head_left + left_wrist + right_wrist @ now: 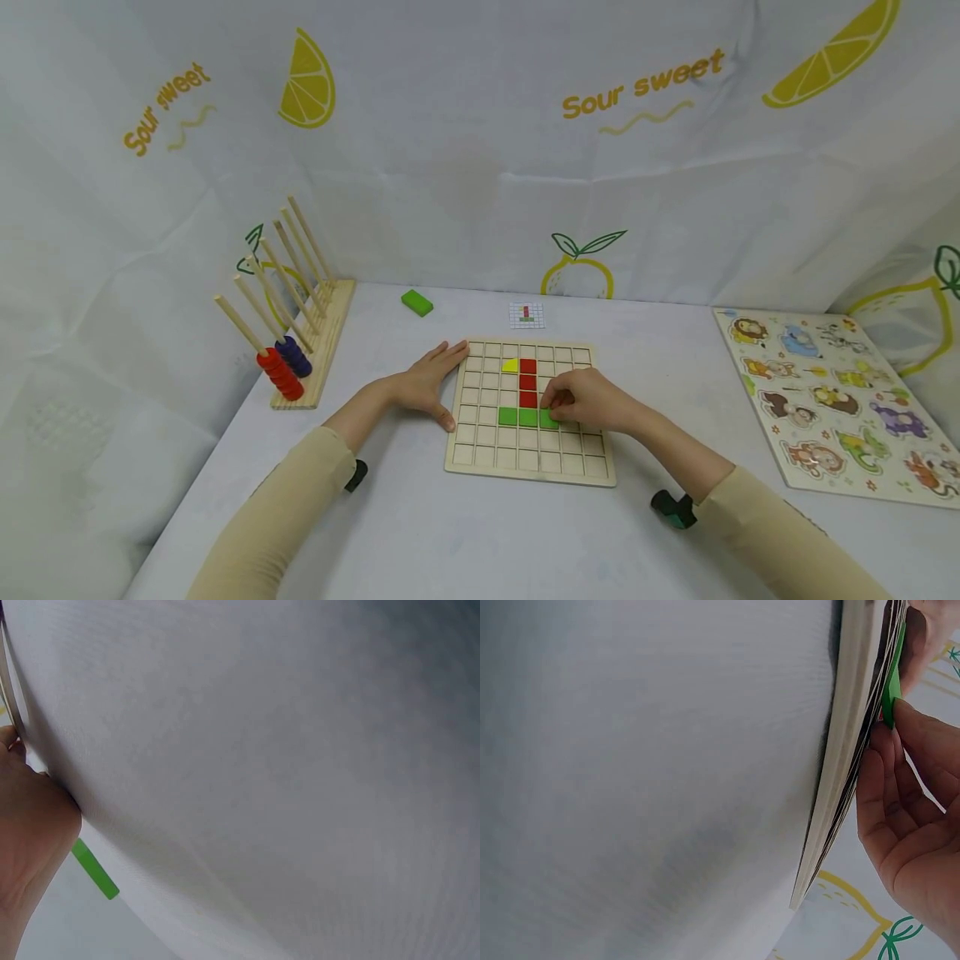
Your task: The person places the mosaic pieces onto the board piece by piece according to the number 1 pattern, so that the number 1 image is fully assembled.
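A wooden grid board [480,458] lies on the table in the middle of the head view. My left hand [422,387] holds its left edge, thumb and fingers spread along it. At the right end of a row of green square tiles [517,417], my right hand [592,400] pinches a green tile [549,419] in its cell. Its thumb and fingertips meet at the green edge [891,697] in the right wrist view. Above the row stands a column of red tiles [528,382], with a yellow tile [511,365] left of the top one.
Behind the board lies a small pattern card [536,322]. A green block [417,302] sits at the back left. Farther left stands a wooden peg rack [322,367] with red rings [280,373] and blue rings [293,356]. An animal puzzle board [765,433] lies at the right.
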